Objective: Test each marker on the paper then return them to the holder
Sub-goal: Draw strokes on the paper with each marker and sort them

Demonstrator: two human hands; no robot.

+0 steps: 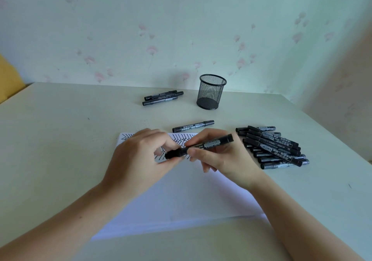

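Early going: zigzag test lines (182,141) across the paper's (181,196) far edge, mesh holder (211,92) empty. Big pile of markers (273,148) untested. Right hand (225,160) gripping the marker (201,146), left hand (138,160) fingers (171,143) pinching its cap end.

Table (60,130): paper (181,200), mesh holder (211,93), loose markers (273,148).

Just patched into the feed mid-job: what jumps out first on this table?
Front and centre, both hands hold one black marker over the paper: the left hand pinches its cap end, the right hand grips the barrel. Zigzag test lines run along the paper's far edge. A heap of markers lies to the right, and the mesh holder stands behind, seemingly empty.
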